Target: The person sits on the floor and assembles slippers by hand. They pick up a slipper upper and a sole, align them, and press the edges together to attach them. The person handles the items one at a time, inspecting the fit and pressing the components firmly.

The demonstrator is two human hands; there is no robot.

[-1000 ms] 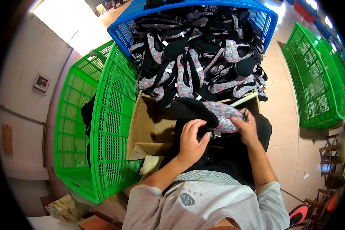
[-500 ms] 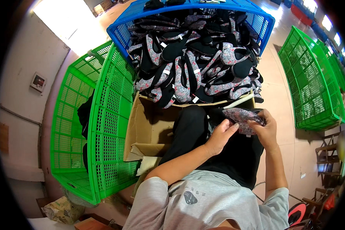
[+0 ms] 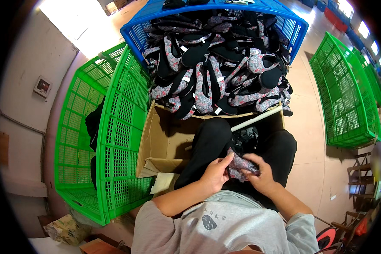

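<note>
Floral grey-and-pink fabric with a dark lining makes up the small shoe upper, crumpled between both hands over the person's lap, at about five o'clock from the picture's centre. The left hand pinches its left edge between thumb and curled fingers; the right hand grips the other side, fingers folded around the cloth. At twelve o'clock a blue crate brims with matching pieces; a cardboard box sits at nine o'clock.
</note>
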